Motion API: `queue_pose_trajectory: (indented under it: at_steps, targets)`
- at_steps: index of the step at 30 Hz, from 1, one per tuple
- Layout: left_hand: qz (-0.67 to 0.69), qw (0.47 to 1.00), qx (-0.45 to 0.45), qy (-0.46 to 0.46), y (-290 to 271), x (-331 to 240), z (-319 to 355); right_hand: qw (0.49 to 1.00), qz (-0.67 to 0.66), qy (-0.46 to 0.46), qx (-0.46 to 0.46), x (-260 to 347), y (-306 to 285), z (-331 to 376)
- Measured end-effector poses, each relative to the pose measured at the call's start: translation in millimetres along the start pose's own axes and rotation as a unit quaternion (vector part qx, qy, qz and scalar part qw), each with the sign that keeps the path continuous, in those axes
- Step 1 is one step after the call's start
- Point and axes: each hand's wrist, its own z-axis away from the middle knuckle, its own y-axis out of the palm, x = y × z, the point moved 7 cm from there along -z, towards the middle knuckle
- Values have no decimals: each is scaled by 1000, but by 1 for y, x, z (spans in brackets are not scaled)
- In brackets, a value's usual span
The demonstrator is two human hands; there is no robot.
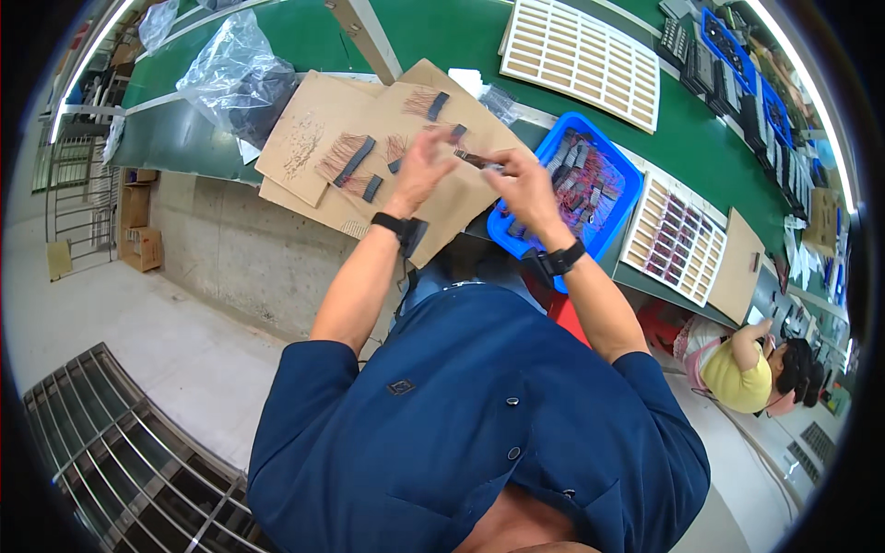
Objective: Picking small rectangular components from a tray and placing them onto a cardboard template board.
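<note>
I have the left hand (426, 170) over the brown, flat sheets of cardboard (447, 217) that lie across the front edge of the green tabletop (442, 28). It is blurred, but I make out it open, thumb spread away from the fingers; I can't tell whether the fingertips touch anything. My right hand (527, 189) is above the cardboard's right edge, thumb and fingers pinched on a small, dark, narrow piece (474, 159) whose end points toward the left hand.

Dark grey, bar-shaped strips with thin reddish-brown wires (354, 162) lie on the cardboard, most of them left of the left hand and one nearer the cardboard's far edge. Toward its left edge I see a scatter of small, thin bits (301, 146).

Just beside the right hand, a blue plastic bin (619, 221) full of dark pieces and red wires juts over the tabletop's front edge. Right of it, along that edge, lies a white grid tray (708, 267) with dark red pieces in many compartments. A crumpled clear plastic bag (235, 69) sits on the tabletop beyond the cardboard's left corner.
</note>
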Motion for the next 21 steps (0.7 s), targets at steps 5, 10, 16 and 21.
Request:
queue_pose_trajectory:
  at_steps: [5, 10, 16, 21]
  targets:
    - [-50, 980, -181, -62, -101, 78, 55, 944, 185, -271, 42, -6, 67, 35]
    - [-55, 980, -142, -126, -109, 98, 96, 951, 210, -68, 219, -71, 69, 65]
    - [-84, 984, 1, -154, -55, 98, 88, 984, 165, -10, 65, -82, 13, 57]
    - [-76, 973, 154, -155, 13, 92, 70, 979, 41, 117, -163, -137, -75, 71]
